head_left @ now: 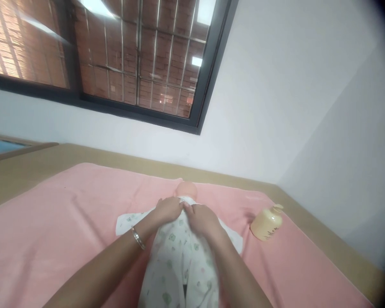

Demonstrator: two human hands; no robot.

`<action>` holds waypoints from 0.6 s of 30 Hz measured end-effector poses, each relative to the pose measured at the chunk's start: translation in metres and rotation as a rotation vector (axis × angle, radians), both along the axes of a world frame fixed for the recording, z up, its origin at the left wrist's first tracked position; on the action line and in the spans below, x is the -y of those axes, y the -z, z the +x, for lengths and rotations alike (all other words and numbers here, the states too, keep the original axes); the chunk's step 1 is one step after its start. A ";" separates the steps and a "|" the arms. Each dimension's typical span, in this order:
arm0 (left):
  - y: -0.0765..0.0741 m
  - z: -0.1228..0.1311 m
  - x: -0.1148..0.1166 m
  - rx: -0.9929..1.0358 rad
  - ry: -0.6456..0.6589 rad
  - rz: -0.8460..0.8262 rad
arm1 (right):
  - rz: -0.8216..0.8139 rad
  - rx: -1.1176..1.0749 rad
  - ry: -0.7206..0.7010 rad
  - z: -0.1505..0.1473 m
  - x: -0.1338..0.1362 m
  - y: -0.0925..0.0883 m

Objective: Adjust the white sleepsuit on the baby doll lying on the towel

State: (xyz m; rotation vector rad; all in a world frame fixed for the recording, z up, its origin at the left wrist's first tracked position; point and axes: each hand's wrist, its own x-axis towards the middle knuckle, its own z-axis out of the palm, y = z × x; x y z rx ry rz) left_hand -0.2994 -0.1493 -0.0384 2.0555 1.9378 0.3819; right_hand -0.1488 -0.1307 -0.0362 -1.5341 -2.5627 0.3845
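A baby doll, its bald head at the far end, lies on a pink blanket. It wears a white baby romper with a green print, sleeves spread to both sides and legs toward me. My left hand, with a silver bracelet on the wrist, is closed on the romper's front just below the neck. Beside it, my right hand pinches the same cloth, the thumbs and fingers of both hands nearly touching. The exact fastening between the fingertips is hidden.
A cream pump bottle stands tilted in view on the blanket at the right. The tan padded edge of the surface runs along a white wall. Above is a dark-framed window with bars behind it.
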 end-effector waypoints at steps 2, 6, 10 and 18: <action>-0.001 0.004 0.003 -0.039 -0.045 0.010 | -0.024 -0.025 0.025 0.001 -0.011 0.005; -0.010 0.015 0.016 -0.185 -0.054 0.025 | -0.087 -0.070 0.039 0.005 -0.037 0.019; -0.010 0.015 0.017 -0.144 -0.049 0.048 | -0.079 -0.088 -0.014 0.007 -0.033 0.015; 0.006 -0.009 -0.007 0.106 -0.034 -0.016 | -0.027 -0.082 -0.023 0.005 -0.009 0.000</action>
